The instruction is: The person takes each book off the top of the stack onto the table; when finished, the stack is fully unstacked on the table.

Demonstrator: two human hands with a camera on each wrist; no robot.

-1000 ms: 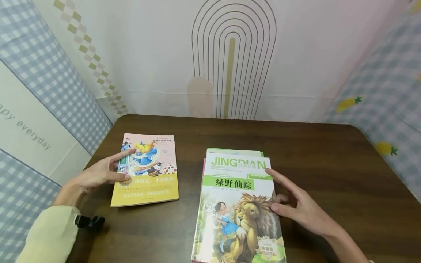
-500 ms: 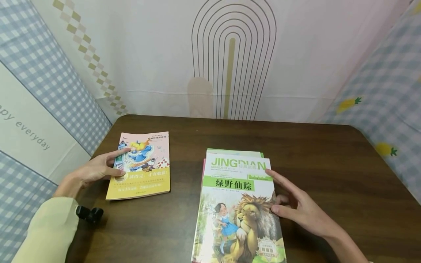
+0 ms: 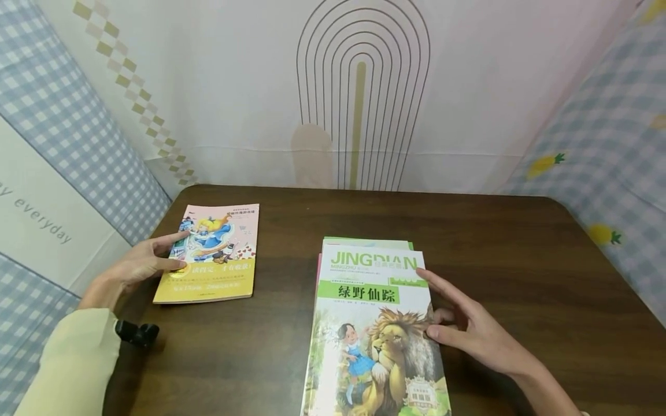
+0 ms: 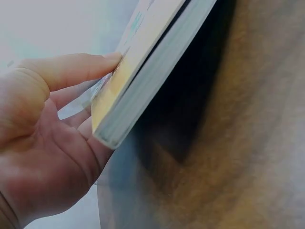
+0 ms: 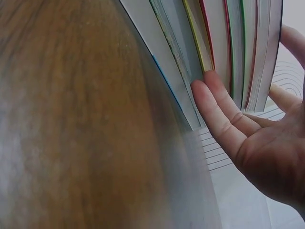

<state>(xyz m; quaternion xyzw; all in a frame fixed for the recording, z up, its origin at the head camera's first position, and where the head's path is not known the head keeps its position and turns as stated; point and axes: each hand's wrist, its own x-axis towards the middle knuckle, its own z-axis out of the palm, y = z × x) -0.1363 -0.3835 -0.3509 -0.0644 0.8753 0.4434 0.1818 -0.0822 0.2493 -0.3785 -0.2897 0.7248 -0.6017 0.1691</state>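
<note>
Head view: left hand (image 3: 136, 267) pinches the near-left edge of a pink-and-yellow book (image 3: 210, 254) lying flat at the worktop's (image 3: 494, 254) left, thumb on the cover, while the right hand (image 3: 470, 329) lays straight, relaxed fingers against the right edge of a stack of books (image 3: 372, 323) at centre, likely steadying it; the stack's near end is cut off. Left wrist view: thumb (image 4: 71, 69) on top and fingers beneath grip that book's corner (image 4: 112, 129), lifting it slightly, the rest blurred. Right wrist view: open fingers (image 5: 217, 102) press the stack's page edges (image 5: 238, 52), titles hidden
</note>
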